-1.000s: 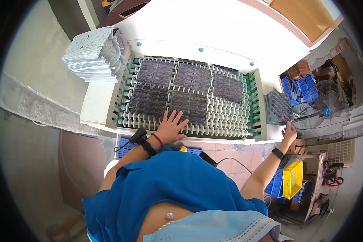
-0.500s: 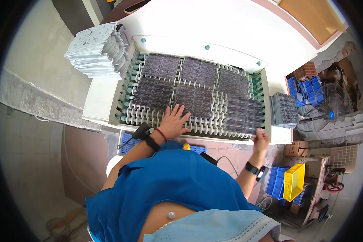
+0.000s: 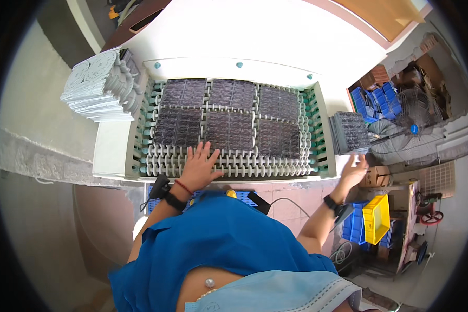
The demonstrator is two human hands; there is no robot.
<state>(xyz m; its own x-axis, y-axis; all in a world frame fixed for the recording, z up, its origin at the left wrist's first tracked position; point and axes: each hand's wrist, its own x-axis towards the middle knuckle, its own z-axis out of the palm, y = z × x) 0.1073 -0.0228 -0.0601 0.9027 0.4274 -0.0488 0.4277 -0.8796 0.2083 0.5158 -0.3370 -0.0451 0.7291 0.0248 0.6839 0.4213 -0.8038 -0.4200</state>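
Note:
Dark patterned panels lie flat in two rows on a bed of white disc rollers. My left hand has its fingers spread over the near rollers, the fingertips at the front edge of the near row; whether they touch a panel I cannot tell. At the right end of the near row lies another dark panel, its sides roughly in line with the others. My right hand is past the machine's right side, just in front of a stack of similar panels. Its fingers are apart and loosely bent, with nothing visible in them.
A tall pile of pale, curvy-edged sheets stands on the machine's left ledge. The white machine frame borders the rollers. To the right are a large fan, blue crates and a yellow crate.
The panel in my right hand has been let go and lies on the rollers, farther from me. That hand has moved right to the stack. My left hand remains spread; the view has shifted.

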